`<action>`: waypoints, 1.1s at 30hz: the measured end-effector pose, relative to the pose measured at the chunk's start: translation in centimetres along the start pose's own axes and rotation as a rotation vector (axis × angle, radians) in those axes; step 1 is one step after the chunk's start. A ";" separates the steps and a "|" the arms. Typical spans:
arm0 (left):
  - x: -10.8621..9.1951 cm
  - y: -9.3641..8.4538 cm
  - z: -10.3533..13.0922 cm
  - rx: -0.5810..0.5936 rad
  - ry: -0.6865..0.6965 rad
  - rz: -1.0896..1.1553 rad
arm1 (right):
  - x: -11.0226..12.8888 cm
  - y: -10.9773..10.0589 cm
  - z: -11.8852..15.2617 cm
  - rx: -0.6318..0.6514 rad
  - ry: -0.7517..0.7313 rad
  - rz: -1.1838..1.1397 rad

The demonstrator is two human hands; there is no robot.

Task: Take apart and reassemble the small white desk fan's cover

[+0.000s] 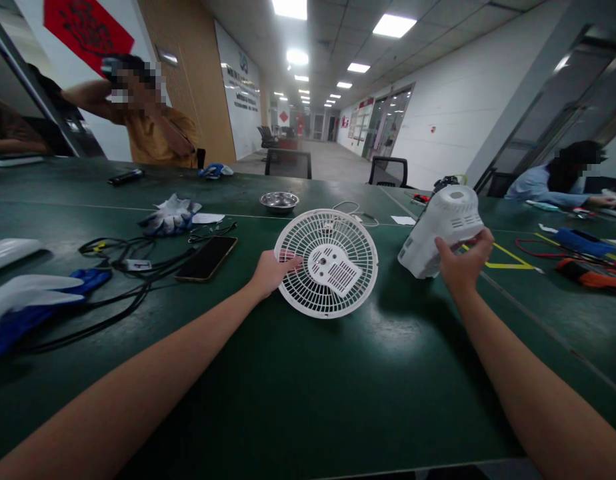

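In my left hand is the left rim of a round white fan grille, thumb on its face and fingers behind the bars. The grille is tilted up above the green table, with a slotted plate at its centre. On the right, my right hand grips a white plastic housing, probably the fan's motor cover, with vent slots and a dark part at its top. The housing leans to one side and casts a shadow on the table. A thin white cable lies behind the grille.
A black phone, dark cables and work gloves lie to the left. Behind the grille stands a metal bowl. An orange multimeter lies far right. People sit across the table, at left and right.
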State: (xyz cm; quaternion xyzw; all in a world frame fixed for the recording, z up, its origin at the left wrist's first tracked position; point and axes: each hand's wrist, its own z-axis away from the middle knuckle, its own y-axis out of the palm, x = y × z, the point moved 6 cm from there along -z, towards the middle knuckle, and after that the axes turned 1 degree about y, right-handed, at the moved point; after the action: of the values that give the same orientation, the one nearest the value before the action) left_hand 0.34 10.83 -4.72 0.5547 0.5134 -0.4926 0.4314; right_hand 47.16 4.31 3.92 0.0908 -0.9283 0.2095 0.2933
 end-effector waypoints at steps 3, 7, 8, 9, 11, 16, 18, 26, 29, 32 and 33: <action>-0.1 0.0 0.1 0.010 -0.002 0.005 | 2.5 -1.0 0.8 -0.119 -0.149 0.032; -0.5 0.0 0.2 0.034 0.051 -0.029 | 5.9 1.2 3.5 0.085 -0.136 -0.069; -0.5 0.0 0.2 0.035 0.061 -0.037 | 6.6 2.3 4.5 0.183 -0.119 -0.073; -0.6 0.0 0.2 0.030 0.068 -0.043 | 7.1 3.4 5.6 0.268 -0.104 -0.082; -0.6 -0.1 0.2 0.026 0.074 -0.049 | 7.7 5.5 7.5 0.429 -0.095 -0.079; -0.5 -0.1 0.1 0.036 0.075 -0.025 | 6.5 8.5 9.7 0.651 -0.017 0.014; -0.5 -0.1 0.1 0.036 0.081 -0.035 | 5.9 8.9 9.9 0.701 0.009 0.074; -1.5 -0.1 0.5 -0.023 0.175 -0.137 | 8.0 7.7 10.1 0.669 -0.198 0.286; -2.4 -0.2 1.0 -0.055 0.257 -0.197 | 10.8 6.2 10.3 0.613 -0.310 0.022; -3.2 -0.3 1.3 -0.099 0.351 -0.237 | 12.5 5.8 11.6 0.729 -0.145 -0.370; -3.4 -0.4 1.4 -0.118 0.371 -0.246 | 12.8 6.0 12.4 0.795 -0.030 -0.508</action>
State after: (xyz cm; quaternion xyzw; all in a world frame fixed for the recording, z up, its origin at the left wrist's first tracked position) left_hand -0.17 8.96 -1.54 0.5429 0.6756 -0.3999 0.2981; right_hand 28.78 3.65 0.17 0.4232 -0.7287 0.4691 0.2644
